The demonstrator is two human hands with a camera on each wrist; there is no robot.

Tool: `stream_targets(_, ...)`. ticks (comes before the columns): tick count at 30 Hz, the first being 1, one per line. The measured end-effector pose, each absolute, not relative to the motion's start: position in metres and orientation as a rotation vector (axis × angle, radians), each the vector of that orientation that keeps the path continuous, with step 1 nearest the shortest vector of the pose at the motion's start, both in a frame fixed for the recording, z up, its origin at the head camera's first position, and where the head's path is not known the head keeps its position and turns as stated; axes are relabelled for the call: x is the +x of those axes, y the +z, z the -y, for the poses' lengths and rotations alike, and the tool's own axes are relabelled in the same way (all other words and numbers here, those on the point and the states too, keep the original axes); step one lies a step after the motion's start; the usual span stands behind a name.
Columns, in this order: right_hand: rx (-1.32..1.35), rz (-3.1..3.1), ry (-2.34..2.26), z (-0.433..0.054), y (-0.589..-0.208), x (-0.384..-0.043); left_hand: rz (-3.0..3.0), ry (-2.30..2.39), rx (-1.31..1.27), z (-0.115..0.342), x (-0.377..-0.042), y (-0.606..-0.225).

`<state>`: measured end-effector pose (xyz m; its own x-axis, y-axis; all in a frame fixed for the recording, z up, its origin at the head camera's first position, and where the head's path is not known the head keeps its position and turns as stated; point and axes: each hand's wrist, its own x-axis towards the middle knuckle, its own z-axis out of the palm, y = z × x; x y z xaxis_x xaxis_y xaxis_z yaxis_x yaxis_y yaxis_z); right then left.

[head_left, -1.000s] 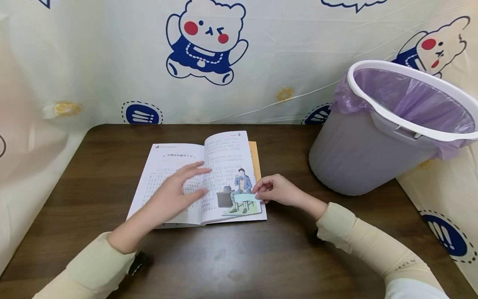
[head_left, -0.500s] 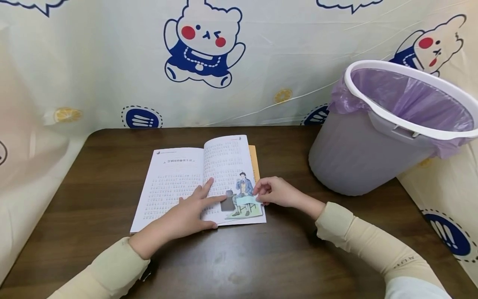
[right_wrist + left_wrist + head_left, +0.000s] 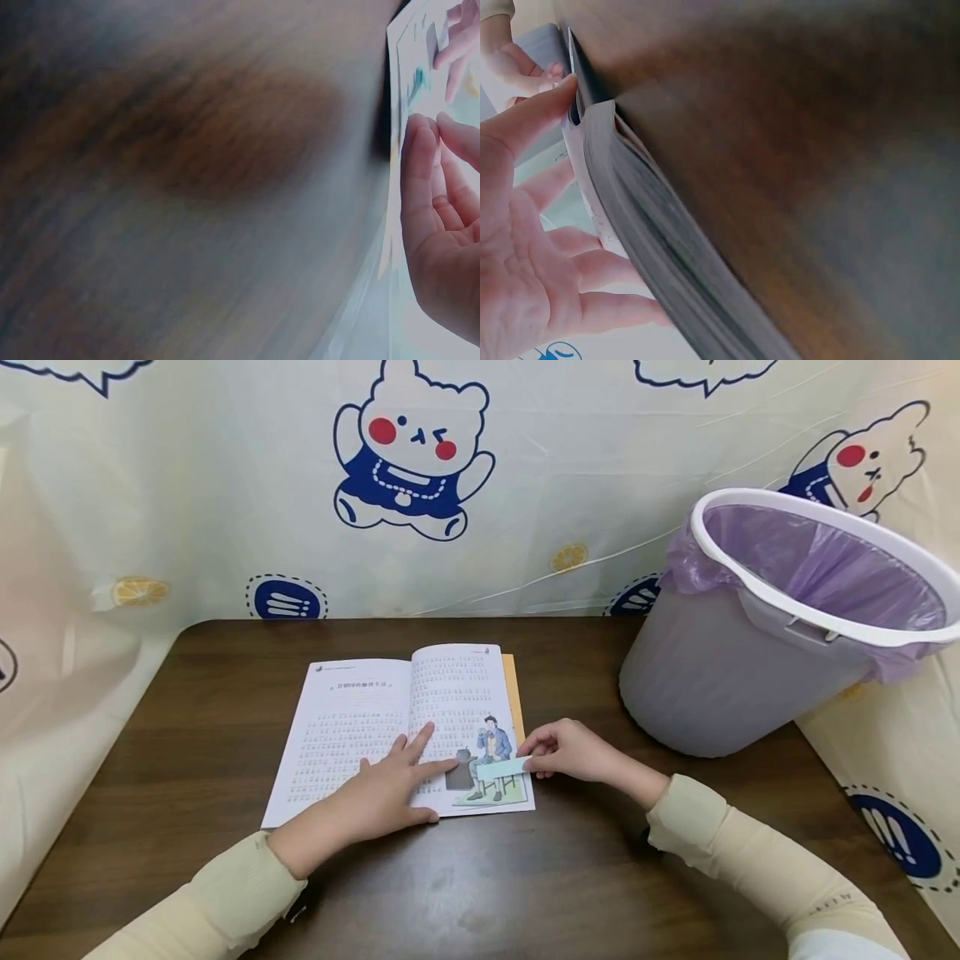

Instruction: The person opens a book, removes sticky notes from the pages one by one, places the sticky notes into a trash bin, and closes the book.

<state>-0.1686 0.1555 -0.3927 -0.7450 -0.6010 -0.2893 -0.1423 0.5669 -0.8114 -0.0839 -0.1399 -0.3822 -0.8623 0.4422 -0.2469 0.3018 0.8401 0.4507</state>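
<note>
An open book (image 3: 457, 693) with printed text lies on the table, a drawing of a seated figure at the lower corner of its right page. My left hand (image 3: 382, 793) rests across the lower middle of the pages with its fingers spread; in the left wrist view its thumb (image 3: 544, 109) lies along the book's lower edge. At the right page's outer edge my right hand (image 3: 573, 752) pinches the end of a pale blue paper strip (image 3: 501, 768) between thumb and fingertips. The strip lies sideways over the drawing. In the right wrist view the right hand's (image 3: 442, 217) fingertips meet at the page edge.
A grey trash bin (image 3: 690, 668) lined with a purple bag (image 3: 817, 560) stands at the right, leaning. An orange sheet or cover (image 3: 513, 693) sticks out beneath the right page. Behind the brown table (image 3: 480, 893) hangs a curtain (image 3: 555, 460) printed with cartoon bears.
My left hand has come down from above the book onto the pages, to the right and nearer. The right hand keeps pinching the strip, having shifted slightly right, and more of the strip shows.
</note>
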Motion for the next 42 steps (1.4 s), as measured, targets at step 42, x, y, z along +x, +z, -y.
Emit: stream_targets(42,-0.574,-2.365,-1.33,-0.175,-0.377,-0.158,-2.616,0.673,0.584,0.148,-0.086,-0.378)
